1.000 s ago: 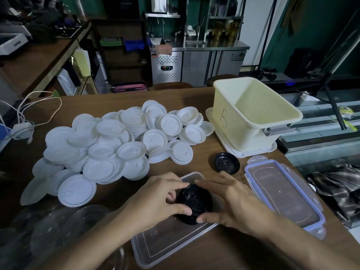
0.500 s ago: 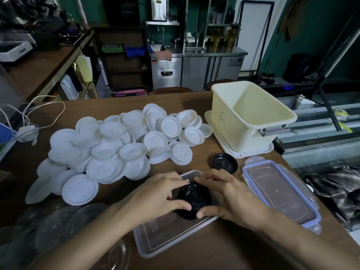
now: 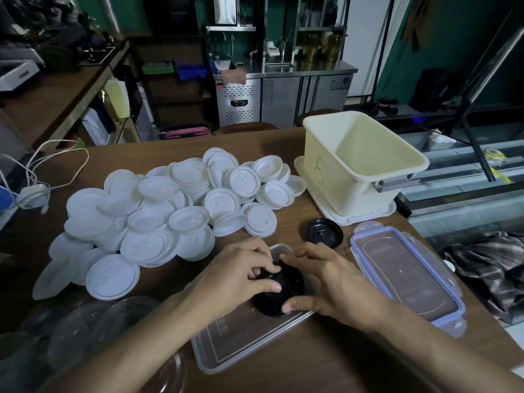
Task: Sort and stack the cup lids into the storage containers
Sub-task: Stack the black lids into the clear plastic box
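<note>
A stack of black cup lids (image 3: 279,293) sits inside a shallow clear container (image 3: 241,338) at the table's front. My left hand (image 3: 241,275) grips the stack from the left and my right hand (image 3: 326,279) from the right, fingers over its top. One more black lid (image 3: 325,232) lies loose on the table behind my right hand. A large heap of white cup lids (image 3: 170,211) covers the table's left and middle. A tall cream bin (image 3: 365,171) marked with a handwritten figure stands empty at the back right.
A clear lid with a blue rim and clips (image 3: 408,276) lies to the right of my hands. Clear dome lids (image 3: 85,341) sit at the front left. White cables and a charger (image 3: 34,191) lie at the left edge. A plaid cloth (image 3: 493,268) is beyond the right edge.
Both hands have stayed on the black lid stack; the fingers of both have shifted further over its top. The view has drifted slightly.
</note>
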